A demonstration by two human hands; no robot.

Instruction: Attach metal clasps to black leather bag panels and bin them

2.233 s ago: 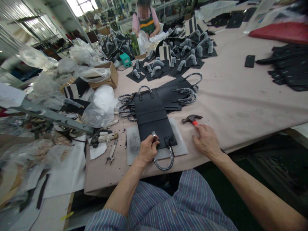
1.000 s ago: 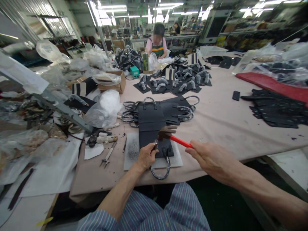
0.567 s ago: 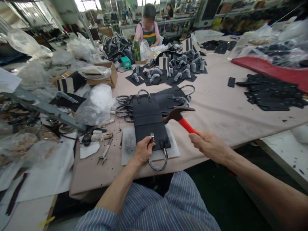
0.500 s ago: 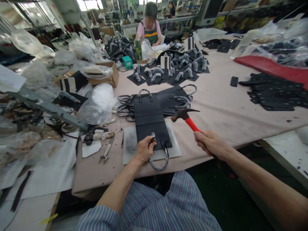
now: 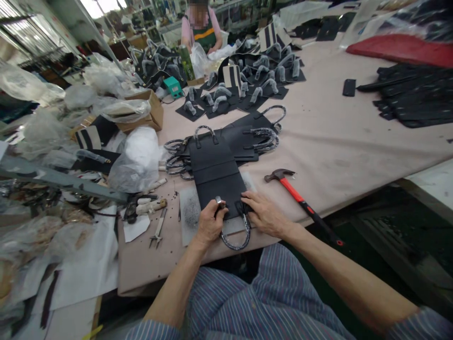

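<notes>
A flat black leather bag panel (image 5: pixel 215 172) lies lengthwise on a white pad (image 5: pixel 191 212) at the table's near edge. My left hand (image 5: pixel 208 225) is closed around a small metal punch (image 5: pixel 218 202) that stands upright on the panel's near end. My right hand (image 5: pixel 264 215) rests with fingers spread on the panel beside the wrapped handle (image 5: pixel 236 240), which hangs over the pad's edge. A red-handled hammer (image 5: pixel 295 193) lies on the table just right of my right hand.
More black panels with wrapped handles (image 5: pixel 255 134) are stacked behind. Scissors and small tools (image 5: pixel 148 208) lie left of the pad, beside plastic bags (image 5: pixel 138 158) and a cardboard box (image 5: pixel 141 111). Another person (image 5: pixel 200 26) works at the far end. Dark strips (image 5: pixel 410 101) lie right.
My right hand has laid the hammer down on the table and moved left onto the panel by the handle. My left hand has kept the punch in place.
</notes>
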